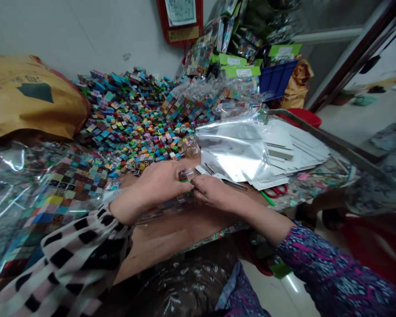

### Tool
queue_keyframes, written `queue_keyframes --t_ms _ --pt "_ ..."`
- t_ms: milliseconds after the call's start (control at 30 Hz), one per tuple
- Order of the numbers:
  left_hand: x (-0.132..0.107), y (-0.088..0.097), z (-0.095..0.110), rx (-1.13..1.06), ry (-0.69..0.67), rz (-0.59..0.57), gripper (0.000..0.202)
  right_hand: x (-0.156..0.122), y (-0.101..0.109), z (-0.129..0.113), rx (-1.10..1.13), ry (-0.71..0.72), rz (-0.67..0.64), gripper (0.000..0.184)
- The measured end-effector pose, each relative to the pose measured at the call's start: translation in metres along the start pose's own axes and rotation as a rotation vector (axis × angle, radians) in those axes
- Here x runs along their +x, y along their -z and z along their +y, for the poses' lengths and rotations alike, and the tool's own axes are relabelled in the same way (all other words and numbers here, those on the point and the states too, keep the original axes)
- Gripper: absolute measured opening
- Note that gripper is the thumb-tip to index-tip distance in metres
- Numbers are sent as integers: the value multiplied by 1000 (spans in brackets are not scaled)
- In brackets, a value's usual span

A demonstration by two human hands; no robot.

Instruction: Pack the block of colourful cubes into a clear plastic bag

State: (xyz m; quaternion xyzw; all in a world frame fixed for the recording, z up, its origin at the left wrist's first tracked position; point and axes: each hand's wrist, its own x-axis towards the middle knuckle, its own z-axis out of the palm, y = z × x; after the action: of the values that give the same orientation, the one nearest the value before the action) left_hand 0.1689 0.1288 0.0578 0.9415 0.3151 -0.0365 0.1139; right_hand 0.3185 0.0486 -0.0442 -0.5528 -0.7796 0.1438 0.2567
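Near the front of the brown work table, my left hand and my right hand meet, fingers closed. Between their fingertips shows a small dark coloured cube with clear plastic film about it. The left fingers curl over its far side. My right thumb and forefinger pinch at its right edge, and the other right fingers are partly hidden. Just behind the hands rises a big heap of small colourful patterned cubes. A shiny clear plastic sheet lies to the right of it.
White card sheets are stacked on the right, with red-handled scissors beside them. Bags packed with cubes cover the left side, below a yellow sack. A blue bin stands at the back. Another person's patterned clothing shows at right.
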Motion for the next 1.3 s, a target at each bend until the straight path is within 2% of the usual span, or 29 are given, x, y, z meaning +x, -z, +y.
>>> queue_keyframes --t_ms 200,533,867,1000,1133,1300 --pt "3 4 -3 -32 70 21 44 -2 -2 -6 -37 -45 17 9" --pt "2 11 -1 -123 71 151 43 -6 -8 -3 -97 12 62 8" --pt "4 14 5 -81 28 265 40 -10 -19 1 -11 -11 112 15" --pt "3 17 10 20 7 234 41 -12 -20 -1 1 -63 103 17" --pt "1 16 9 -2 28 109 24 -13 -28 4 23 -56 117 15" --pt "-1 11 4 31 -4 3 20 -14 -37 11 -5 -25 149 11"
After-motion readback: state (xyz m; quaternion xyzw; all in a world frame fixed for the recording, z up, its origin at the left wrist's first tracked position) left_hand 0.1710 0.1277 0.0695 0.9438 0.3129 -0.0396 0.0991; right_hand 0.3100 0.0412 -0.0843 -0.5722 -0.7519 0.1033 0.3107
